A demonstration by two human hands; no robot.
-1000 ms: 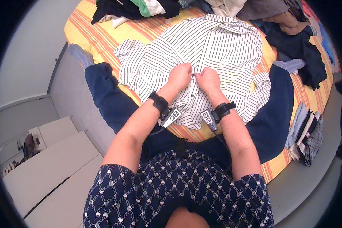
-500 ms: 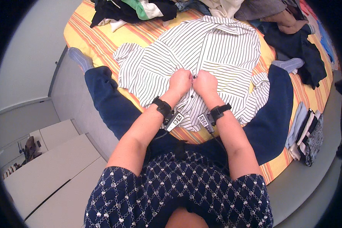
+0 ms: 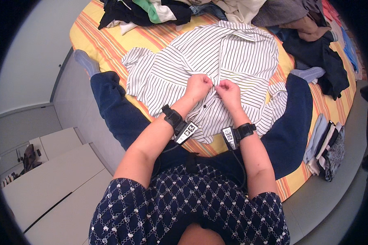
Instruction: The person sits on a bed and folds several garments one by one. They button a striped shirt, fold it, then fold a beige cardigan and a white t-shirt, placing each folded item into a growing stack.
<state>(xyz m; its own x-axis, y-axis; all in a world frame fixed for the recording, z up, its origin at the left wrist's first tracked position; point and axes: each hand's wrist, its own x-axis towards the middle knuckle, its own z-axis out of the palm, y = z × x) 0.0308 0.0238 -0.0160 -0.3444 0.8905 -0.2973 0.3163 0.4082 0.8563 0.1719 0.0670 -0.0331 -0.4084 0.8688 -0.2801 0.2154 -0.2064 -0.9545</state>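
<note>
A white shirt with dark stripes [image 3: 245, 57] lies spread on the bed between my legs, collar at the far end, sleeves out to both sides. My left hand [image 3: 199, 87] pinches the edge of its front placket near the middle. Close beside it, my right hand [image 3: 229, 93] has thumb and fingers pinched on the placket's other edge. A dark button [image 3: 204, 106] shows on the cloth just below the hands. Whatever lies right between the fingertips is too small to make out.
The bed has a yellow and orange striped cover [image 3: 98, 24]. Heaped clothes [image 3: 171, 12] lie along its far side, with a black garment [image 3: 323, 57] at the right. Folded clothes [image 3: 325, 143] stand at the right edge. A pale drawer unit [image 3: 57, 175] is at the lower left.
My hands have drawn slightly apart, the right one moving to the right. Both went from fist-like grips to fingertip pinches on the shirt front.
</note>
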